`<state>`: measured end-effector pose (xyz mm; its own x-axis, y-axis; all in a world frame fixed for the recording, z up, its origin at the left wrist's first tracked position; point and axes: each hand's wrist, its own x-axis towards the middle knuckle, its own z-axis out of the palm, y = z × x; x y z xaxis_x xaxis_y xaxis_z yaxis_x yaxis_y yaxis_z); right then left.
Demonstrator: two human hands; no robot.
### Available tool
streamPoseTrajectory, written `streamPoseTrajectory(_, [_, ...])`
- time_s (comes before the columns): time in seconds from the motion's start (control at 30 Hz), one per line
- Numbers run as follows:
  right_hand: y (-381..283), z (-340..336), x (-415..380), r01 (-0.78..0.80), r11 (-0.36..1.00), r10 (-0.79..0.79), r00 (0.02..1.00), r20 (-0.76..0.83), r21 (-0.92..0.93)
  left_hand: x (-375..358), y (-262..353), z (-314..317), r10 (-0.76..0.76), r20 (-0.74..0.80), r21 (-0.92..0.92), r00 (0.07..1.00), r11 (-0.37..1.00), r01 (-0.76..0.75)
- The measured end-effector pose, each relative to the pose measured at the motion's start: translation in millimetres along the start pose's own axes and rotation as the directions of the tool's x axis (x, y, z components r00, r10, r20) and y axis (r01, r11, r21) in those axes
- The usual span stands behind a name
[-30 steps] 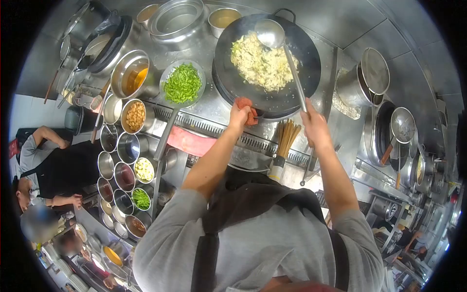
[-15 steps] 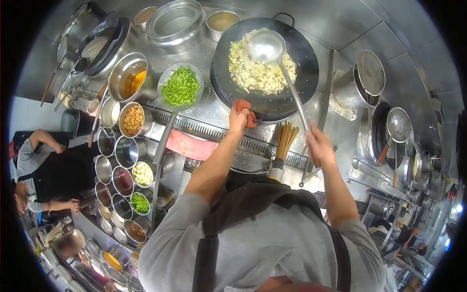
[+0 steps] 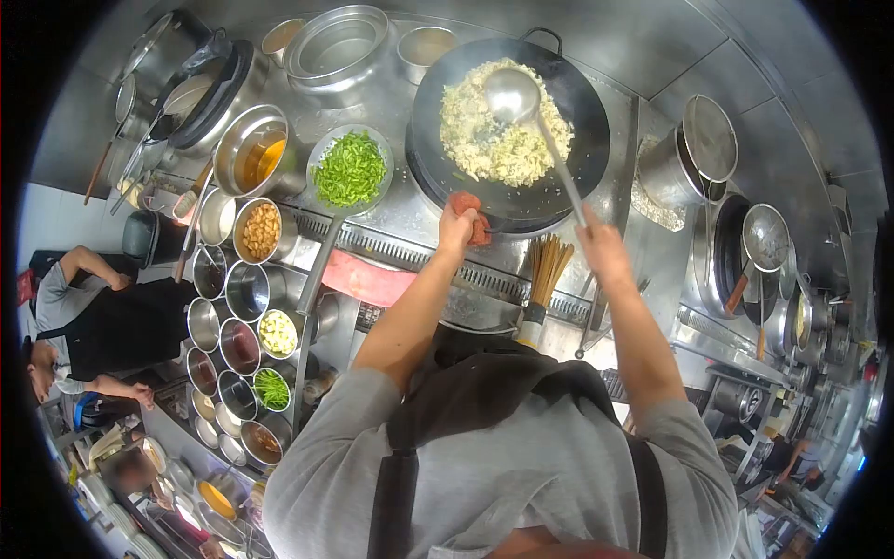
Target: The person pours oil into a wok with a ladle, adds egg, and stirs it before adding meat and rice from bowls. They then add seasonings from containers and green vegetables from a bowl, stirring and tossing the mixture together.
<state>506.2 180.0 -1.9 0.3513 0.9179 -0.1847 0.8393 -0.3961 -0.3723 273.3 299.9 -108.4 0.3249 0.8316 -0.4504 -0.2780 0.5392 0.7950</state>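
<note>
A large black wok [image 3: 587, 140] sits on the burner, holding fried rice [image 3: 507, 154] with yellowish and pale bits. My left hand [image 3: 455, 228] is closed round a red-brown cloth [image 3: 477, 229] at the wok's near rim; whatever handle lies under the cloth is hidden. In my right hand [image 3: 603, 244] is the long handle of a metal ladle [image 3: 512, 95]. Its bowl rests in the rice, underside up. Left of the wok, a long-handled strainer [image 3: 321, 265] carries chopped greens [image 3: 350, 168].
Metal pots of seasonings and cut ingredients [image 3: 259, 231] stand at the left. A bamboo brush [image 3: 548, 270] is right of my left arm. A pot with a strainer [image 3: 712, 140] stands at the right. Another person [image 3: 112, 317] is at the far left.
The ladle's bowl has shifted slightly down and right in the wok, and my right hand has moved up. The rice is more spread out. My left hand stays at the rim.
</note>
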Motion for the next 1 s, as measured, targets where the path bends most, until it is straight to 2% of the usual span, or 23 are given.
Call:
streamPoseTrajectory(0.03, [3.0, -1.4, -4.6, -0.005, 1.0, 0.005, 1.0, 0.001, 0.006, -3.9, 0.5, -1.4, -0.02, 0.007, 0.01, 1.0, 1.0, 0.02])
streamPoseTrajectory(0.1, [-1.9, -21.0, -11.1, 0.046, 0.994, -0.062, 0.985, -0.161, -0.101, -3.9, 2.4, 1.8, -0.029, 0.02, 0.01, 0.999, 1.0, 0.029])
streamPoseTrajectory(0.13, [11.0, -9.3, -8.9, 0.097, 0.995, -0.102, 0.956, -0.274, -0.031, -4.7, 2.7, 2.9, -0.021, 0.014, 0.009, 1.0, 1.0, 0.021])
streamPoseTrajectory(0.17, [5.1, -8.0, -8.1, 0.103, 0.994, -0.107, 0.956, -0.275, -0.03, -5.3, 3.6, 2.5, -0.014, 0.005, 0.011, 1.0, 1.0, 0.014])
streamPoseTrajectory(0.23, [-13.3, 3.0, -5.1, 0.073, 0.966, -0.022, 0.979, -0.201, 0.25, -4.9, 7.3, 0.9, -0.028, 0.012, 0.027, 1.0, 0.999, 0.028])
streamPoseTrajectory(0.27, [-19.5, 6.9, 4.4, 0.01, 0.977, 0.009, 0.996, -0.088, 0.212, -5.7, 6.8, 0.4, -0.053, 0.024, 0.042, 0.998, 0.998, 0.052])
streamPoseTrajectory(0.3, [-22.8, 16.7, 2.0, 0.007, 0.976, 0.012, 0.996, -0.086, 0.218, -5.6, 3.2, -0.5, -0.055, 0.023, 0.048, 0.998, 0.997, 0.054])
streamPoseTrajectory(0.37, [-27.1, 35.0, -1.2, 0.064, 0.975, -0.057, 0.998, -0.038, 0.214, 0.0, 1.8, -1.7, -0.013, 0.012, 0.089, 1.0, 0.996, 0.012])
streamPoseTrajectory(0.4, [-24.6, 34.0, -11.4, 0.167, 0.958, -0.17, 0.985, -0.008, 0.234, 0.3, 2.6, -2.1, -0.016, 0.008, 0.095, 1.0, 0.995, 0.015])
streamPoseTrajectory(0.43, [-11.1, 38.3, -25.3, 0.161, 0.957, -0.165, 0.986, -0.003, 0.241, -0.4, 1.9, -2.9, -0.024, 0.02, 0.078, 1.0, 0.997, 0.023])
streamPoseTrajectory(0.5, [32.3, 39.1, -53.3, 0.282, 0.954, -0.281, 0.959, -0.025, 0.102, -1.9, 5.7, -2.4, -0.032, 0.039, 0.065, 0.999, 0.997, 0.03])
streamPoseTrajectory(0.57, [75.8, 19.2, -86.0, 0.265, 0.964, -0.265, 0.964, 0.023, -0.003, -5.5, 12.0, -0.4, -0.124, 0.034, 0.099, 0.992, 0.988, 0.12])
streamPoseTrajectory(0.63, [104.3, 2.3, -103.8, 0.191, 0.981, -0.191, 0.982, 0.014, -0.04, -6.1, 16.6, 2.4, -0.138, 0.025, 0.088, 0.99, 0.987, 0.136])
streamPoseTrajectory(0.67, [101.9, -3.4, -107.3, 0.173, 0.984, -0.173, 0.985, 0.012, -0.04, -6.6, 15.4, 3.3, -0.153, 0.009, 0.075, 0.988, 0.986, 0.152])
streamPoseTrajectory(0.73, [88.1, -23.5, -110.4, 0.024, 0.99, -0.032, 0.998, -0.052, -0.141, -2.9, 7.4, -0.9, -0.162, 0.041, 0.054, 0.986, 0.986, 0.16])
streamPoseTrajectory(0.77, [76.7, -39.7, -125.7, 0.036, 0.986, -0.045, 0.998, -0.05, -0.165, -5.1, 1.1, -3.8, -0.158, 0.057, 0.025, 0.986, 0.987, 0.156])
streamPoseTrajectory(0.8, [63.3, -62.9, -138.8, 0.051, 0.981, -0.06, 0.997, -0.046, -0.187, -49.4, 21.8, 10.0, -0.063, 0.035, -0.029, 0.997, 0.998, 0.064])
streamPoseTrajectory(0.87, [43.4, -118.6, -195.8, 0.038, 0.977, -0.028, 0.998, 0.049, -0.21, -142.2, 68.1, 24.1, -0.162, -0.025, -0.144, 0.987, 0.977, 0.157])
streamPoseTrajectory(0.9, [37.3, -140.6, -224.0, 0.068, 0.988, -0.056, 0.995, 0.086, -0.142, -168.6, 84.0, 29.2, -0.173, -0.032, -0.148, 0.984, 0.975, 0.167])
streamPoseTrajectory(0.97, [31.7, -142.5, -232.6, 0.103, 0.993, -0.095, 0.988, 0.118, -0.06, -199.0, 105.0, 29.3, -0.265, -0.032, -0.156, 0.964, 0.954, 0.257])
streamPoseTrajectory(1.0, [26.5, -131.0, -225.9, 0.011, 0.999, -0.004, 0.978, 0.206, -0.034, -171.8, 85.5, 12.5, -0.203, 0.114, -0.123, 0.973, 0.969, 0.216])
